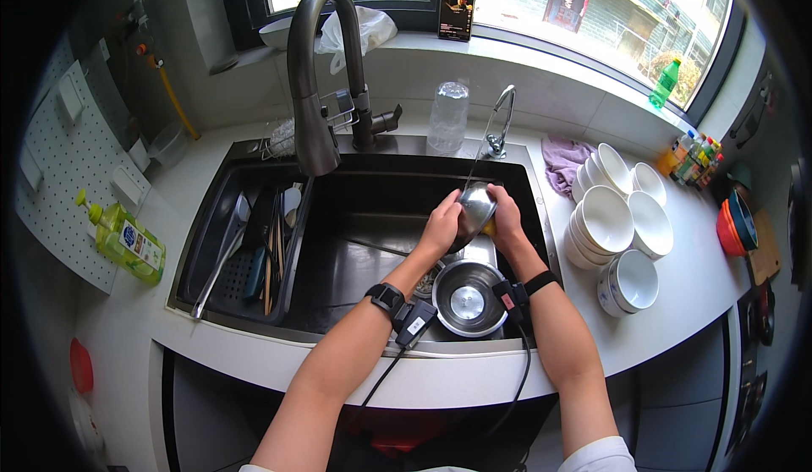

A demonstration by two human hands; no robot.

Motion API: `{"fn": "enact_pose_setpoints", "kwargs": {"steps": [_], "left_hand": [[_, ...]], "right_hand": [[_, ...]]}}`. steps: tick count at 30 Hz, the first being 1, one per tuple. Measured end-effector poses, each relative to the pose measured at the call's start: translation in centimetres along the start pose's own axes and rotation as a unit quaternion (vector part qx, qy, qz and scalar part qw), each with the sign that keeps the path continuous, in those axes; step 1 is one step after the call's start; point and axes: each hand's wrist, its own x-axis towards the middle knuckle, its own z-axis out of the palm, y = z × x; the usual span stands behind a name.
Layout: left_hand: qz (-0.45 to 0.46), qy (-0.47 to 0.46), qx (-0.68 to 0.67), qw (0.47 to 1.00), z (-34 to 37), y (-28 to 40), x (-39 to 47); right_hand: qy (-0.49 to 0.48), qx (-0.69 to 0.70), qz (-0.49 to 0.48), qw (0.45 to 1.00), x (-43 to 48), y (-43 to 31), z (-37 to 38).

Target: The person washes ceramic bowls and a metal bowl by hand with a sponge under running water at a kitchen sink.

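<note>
Over the right part of the dark sink (355, 269), my left hand (442, 223) and my right hand (506, 217) hold a stainless steel bowl (476, 209) between them, tilted. Water from the small chrome tap (507, 113) runs down onto it. Something yellow shows by my right fingers, mostly hidden. Below my hands, a second steel bowl (468, 299) rests in the sink near its front edge, beside the partly hidden drain strainer (426, 281).
Stacked white bowls (607, 218) and a purple cloth (568, 161) lie on the right counter. A large dark faucet (311, 91) arches over the sink. Utensils fill the left basin (216, 218); a green soap bottle (130, 243) stands left. An upturned glass jar (449, 117) stands behind.
</note>
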Motion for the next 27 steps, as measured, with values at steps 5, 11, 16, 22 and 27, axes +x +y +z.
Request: {"fn": "enact_pose_setpoints", "kwargs": {"steps": [5, 11, 16, 22, 27], "left_hand": [[-0.043, 0.047, -0.018, 0.998, 1.2, 1.8, -0.6], [0.105, 0.001, 0.108, 0.989, 0.1, 0.5, -0.1], [0.003, 0.05, 0.082, 0.995, 0.1, -0.5, 0.2], [-0.085, 0.041, 0.006, 0.996, 0.2, 1.0, -0.1], [-0.063, 0.037, 0.031, 0.997, 0.3, -0.1, -0.1]], "right_hand": [[-0.019, -0.004, 0.0, 1.0, -0.2, -0.5, -0.8], [0.048, -0.029, 0.009, 0.998, -0.5, -1.0, 0.5], [0.035, -0.055, 0.009, 0.998, -0.2, -0.5, 0.3], [0.042, -0.057, 0.001, 0.997, -0.1, -0.6, -0.1], [0.021, -0.062, 0.017, 0.998, -0.8, -1.2, 1.1]]}}
